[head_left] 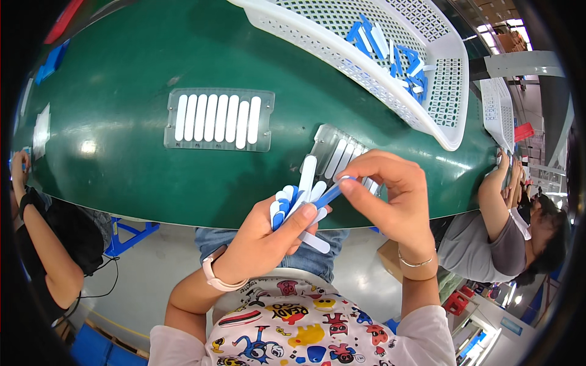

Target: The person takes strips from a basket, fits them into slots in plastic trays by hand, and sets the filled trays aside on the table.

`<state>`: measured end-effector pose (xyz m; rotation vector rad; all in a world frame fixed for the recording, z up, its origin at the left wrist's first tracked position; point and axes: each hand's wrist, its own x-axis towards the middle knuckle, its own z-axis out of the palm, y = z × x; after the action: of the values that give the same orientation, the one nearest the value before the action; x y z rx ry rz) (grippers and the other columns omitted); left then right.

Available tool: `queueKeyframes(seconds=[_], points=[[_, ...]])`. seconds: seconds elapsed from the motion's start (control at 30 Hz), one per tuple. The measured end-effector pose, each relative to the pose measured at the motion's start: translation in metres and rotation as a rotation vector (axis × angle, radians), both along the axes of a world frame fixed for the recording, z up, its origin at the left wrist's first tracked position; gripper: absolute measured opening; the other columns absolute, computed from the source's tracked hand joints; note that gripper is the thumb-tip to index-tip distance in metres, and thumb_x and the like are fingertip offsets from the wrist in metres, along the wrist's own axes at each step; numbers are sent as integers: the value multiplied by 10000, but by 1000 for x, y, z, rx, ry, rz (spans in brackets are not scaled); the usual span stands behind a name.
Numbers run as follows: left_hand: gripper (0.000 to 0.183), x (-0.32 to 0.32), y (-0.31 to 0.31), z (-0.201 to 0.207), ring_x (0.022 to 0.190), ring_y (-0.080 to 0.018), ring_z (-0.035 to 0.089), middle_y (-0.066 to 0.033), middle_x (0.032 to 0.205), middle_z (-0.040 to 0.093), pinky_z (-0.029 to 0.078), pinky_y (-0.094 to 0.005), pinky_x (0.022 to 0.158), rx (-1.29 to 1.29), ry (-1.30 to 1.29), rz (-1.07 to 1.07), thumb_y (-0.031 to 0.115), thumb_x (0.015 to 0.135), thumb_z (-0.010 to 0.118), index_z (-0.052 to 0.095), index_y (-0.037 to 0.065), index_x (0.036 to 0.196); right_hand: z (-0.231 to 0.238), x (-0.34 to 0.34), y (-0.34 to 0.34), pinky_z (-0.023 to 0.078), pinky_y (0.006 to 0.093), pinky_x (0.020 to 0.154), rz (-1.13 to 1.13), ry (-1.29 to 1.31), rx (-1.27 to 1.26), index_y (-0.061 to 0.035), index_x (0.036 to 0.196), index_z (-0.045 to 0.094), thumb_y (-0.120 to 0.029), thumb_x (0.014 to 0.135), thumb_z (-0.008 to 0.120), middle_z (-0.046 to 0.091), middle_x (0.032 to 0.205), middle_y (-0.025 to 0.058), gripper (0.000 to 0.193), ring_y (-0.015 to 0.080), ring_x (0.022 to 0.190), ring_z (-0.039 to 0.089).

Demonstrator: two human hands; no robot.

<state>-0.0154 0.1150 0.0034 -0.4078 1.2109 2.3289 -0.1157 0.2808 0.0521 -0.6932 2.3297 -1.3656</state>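
A bunch of flat, round-ended white and blue plastic strips (308, 174) fans out of my left hand (268, 235), its fingers closed around them. My right hand (390, 195) pinches the end of one blue strip (330, 194) between thumb and fingertips; its other end reaches the bunch. Partly behind my right hand lies a clear tray (320, 141) with white strips in it. Farther left on the table, a second clear tray (266, 122) holds a row of several white strips (206, 118), one sitting lower than its neighbours.
A large white perforated basket (360, 64) with loose blue and white strips stands at the back right of the green table (122, 165). Another white basket (497, 110) is farther right. One co-worker's arm (55, 262) shows at the left; another person (494, 238) sits at the right.
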Motion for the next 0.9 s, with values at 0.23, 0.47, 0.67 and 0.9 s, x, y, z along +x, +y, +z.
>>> queueKeyframes(seconds=[0.23, 0.47, 0.67, 0.9], points=[[299, 3, 2, 2, 498, -34, 387, -19, 710, 536, 316, -196, 442, 26, -37, 93, 253, 944, 505, 577, -33, 992, 1, 1, 1, 451, 269, 624, -32, -55, -37, -1, 848, 668, -3, 755, 662, 652, 755, 86, 93, 142, 664, 589], [264, 3, 2, 2, 472, -43, 325, -32, 666, 489, 266, -214, 427, 143, -77, 203, 231, 935, 515, 529, -30, 964, -22, 0, -1, 379, 307, 642, -126, 782, 187, -79, 734, 639, -29, 674, 713, 621, 798, 11, 107, 200, 722, 536], [299, 3, 0, -2, 488, -43, 358, -22, 713, 516, 302, -205, 433, 154, -55, 178, 240, 938, 521, 577, -50, 984, -26, 18, -6, 288, 346, 667, -28, 1019, 441, -109, 717, 623, -162, 626, 763, 538, 759, -36, 175, 175, 731, 470], [304, 7, -2, -2, 502, -43, 376, -21, 719, 523, 309, -199, 439, 135, -69, 176, 254, 937, 522, 580, -39, 997, -20, 3, -1, 276, 364, 739, 74, 789, 363, -105, 805, 649, -215, 625, 778, 565, 869, -24, 248, 177, 785, 482]])
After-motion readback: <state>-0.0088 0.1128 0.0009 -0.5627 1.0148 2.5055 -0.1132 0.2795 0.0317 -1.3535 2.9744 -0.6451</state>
